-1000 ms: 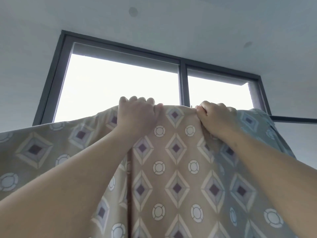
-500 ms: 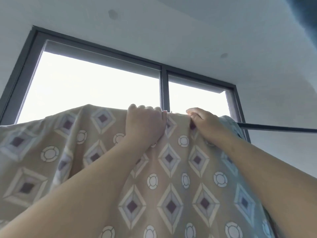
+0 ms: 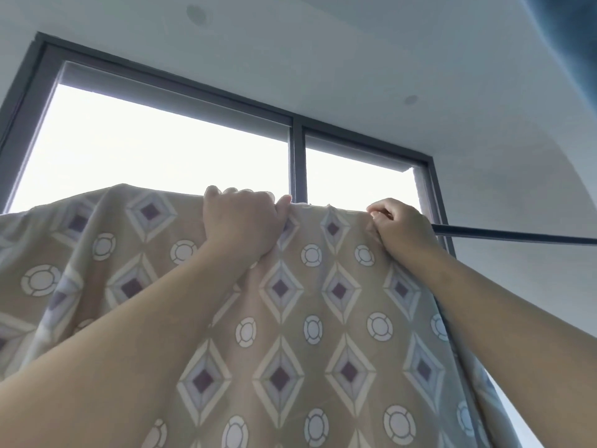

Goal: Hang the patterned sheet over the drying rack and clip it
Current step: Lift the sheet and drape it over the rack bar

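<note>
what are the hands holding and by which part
Both grip the patterned sheet along its top fold over the rack bar: the left hand nearer the middle, the right hand pinching it near its right end, where the bare bar emerges.

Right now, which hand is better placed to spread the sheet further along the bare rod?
Right, probably. The right hand pinches the top fold of the sheet at its end, where the bare rod begins; the left hand grips the fold further in.
</note>
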